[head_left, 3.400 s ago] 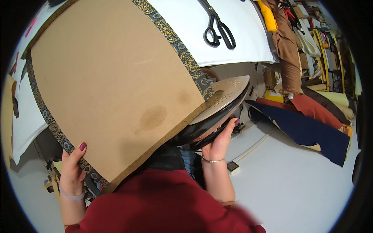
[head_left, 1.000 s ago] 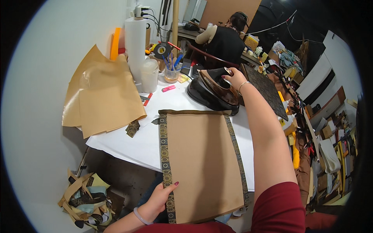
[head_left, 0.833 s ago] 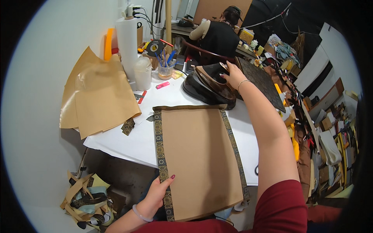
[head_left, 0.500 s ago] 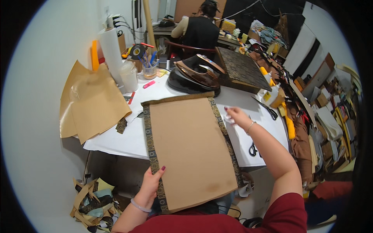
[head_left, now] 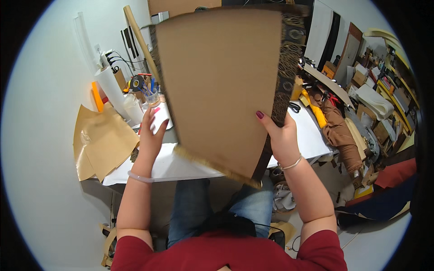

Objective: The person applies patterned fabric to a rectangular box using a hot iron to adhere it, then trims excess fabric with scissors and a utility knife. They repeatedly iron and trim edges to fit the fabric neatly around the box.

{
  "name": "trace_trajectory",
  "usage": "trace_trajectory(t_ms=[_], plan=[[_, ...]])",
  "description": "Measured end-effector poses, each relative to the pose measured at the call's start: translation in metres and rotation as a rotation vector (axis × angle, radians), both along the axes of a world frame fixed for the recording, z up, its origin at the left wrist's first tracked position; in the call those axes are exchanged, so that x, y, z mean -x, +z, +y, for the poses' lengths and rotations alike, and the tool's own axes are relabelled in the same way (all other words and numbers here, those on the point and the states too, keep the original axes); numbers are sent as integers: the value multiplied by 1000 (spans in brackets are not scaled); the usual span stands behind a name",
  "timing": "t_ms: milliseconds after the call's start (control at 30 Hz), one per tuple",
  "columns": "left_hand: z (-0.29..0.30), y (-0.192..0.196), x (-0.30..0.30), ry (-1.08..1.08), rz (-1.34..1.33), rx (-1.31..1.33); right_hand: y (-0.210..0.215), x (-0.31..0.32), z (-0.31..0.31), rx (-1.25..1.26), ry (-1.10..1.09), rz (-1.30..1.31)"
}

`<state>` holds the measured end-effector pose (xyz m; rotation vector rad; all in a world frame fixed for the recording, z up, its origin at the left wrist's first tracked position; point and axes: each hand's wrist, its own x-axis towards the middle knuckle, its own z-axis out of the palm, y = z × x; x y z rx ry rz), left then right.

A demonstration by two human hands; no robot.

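Observation:
A large tan rectangular panel [head_left: 217, 86] is raised upright in front of me, tilted a little, above the white-covered table. Dark patterned brocade [head_left: 291, 49] with gold figures wraps its long sides, and a blurred golden strip [head_left: 212, 167] runs along its lower edge. My right hand [head_left: 285, 140] grips the panel's right side, thumb on the tan face and fingers behind. Just off the left side is my left hand [head_left: 153, 135], its fingers spread and nothing held in them. The panel's back is hidden.
White paper covers the table [head_left: 131, 169]. Shiny tan sheets [head_left: 104, 144] lean at its left end, near a white roll [head_left: 110, 88] and a cup of pens [head_left: 152, 96]. Black scissor handles [head_left: 294, 107] show beyond the panel. Brown rolled material [head_left: 341, 135] lies along the right.
The panel has gone from resting against the table edge to standing raised before me. My right hand has taken its right side; my left hand has let go and opened.

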<state>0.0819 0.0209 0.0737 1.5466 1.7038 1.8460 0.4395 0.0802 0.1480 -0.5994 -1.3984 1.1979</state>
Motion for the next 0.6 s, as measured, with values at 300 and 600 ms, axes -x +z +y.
trace_trajectory(t_ms=[300, 600], plan=[[-13, 53, -165, -310, 443, -393, -64, 72, -35, -417, -426, -185], [-4, 40, -181, -165, 108, -268, -83, 97, -44, -616, -317, -207]])
